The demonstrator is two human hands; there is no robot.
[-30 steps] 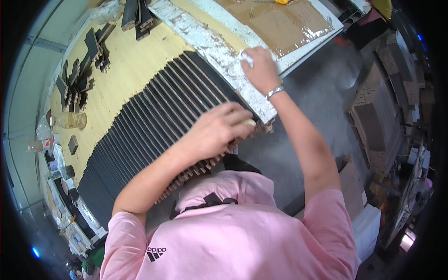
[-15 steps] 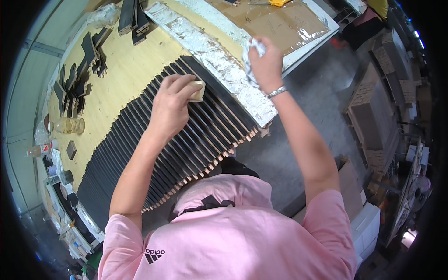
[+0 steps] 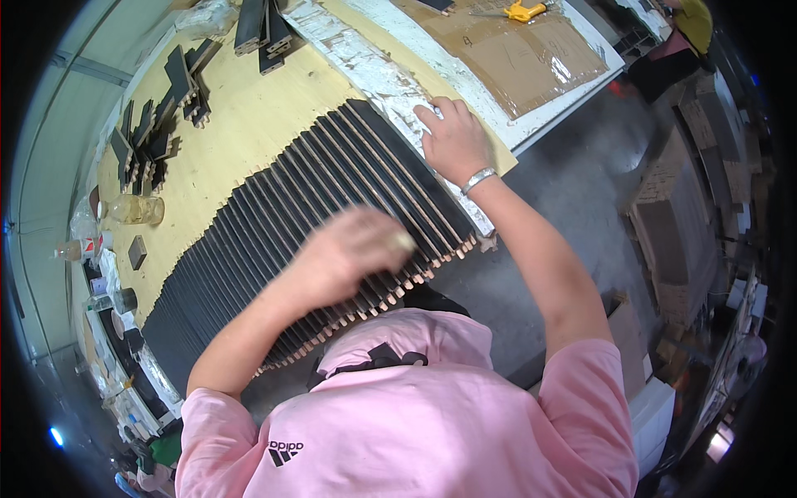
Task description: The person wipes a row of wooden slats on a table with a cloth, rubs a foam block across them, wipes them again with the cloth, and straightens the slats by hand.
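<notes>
- Watching remotely, I had the left hand (image 3: 353,253) blurred just 9 o'clock of centre, its fingers curled around a pale block (image 3: 403,241) at the middle of my view.
- Below that hand I saw a row of black slats (image 3: 274,236), laid side by side and spreading from centre toward 8 o'clock, their pale ends lining the edge nearest the wearer. The blur kept me from telling whether the block touched them.
- At 1 o'clock I found the right hand (image 3: 455,143), a silver bracelet (image 3: 478,179) on its wrist, set down with bent fingers on a white-smeared strip (image 3: 390,83) beside the slats. Something small and white showed by its fingertips; I could not tell whether it was gripped.
- Toward 10 o'clock I made out the bench (image 3: 249,124), its pale wooden top carrying a heap of loose dark pieces (image 3: 145,141), with more dark strips (image 3: 264,29) at 11.
- Near 9 o'clock I noted a clear jar (image 3: 137,209) lying on its side, and a small dark block (image 3: 138,252) close by it.
- At 1 o'clock, beyond the right hand, I saw a brown cardboard sheet (image 3: 515,62) and a yellow-handled tool (image 3: 525,11).
</notes>
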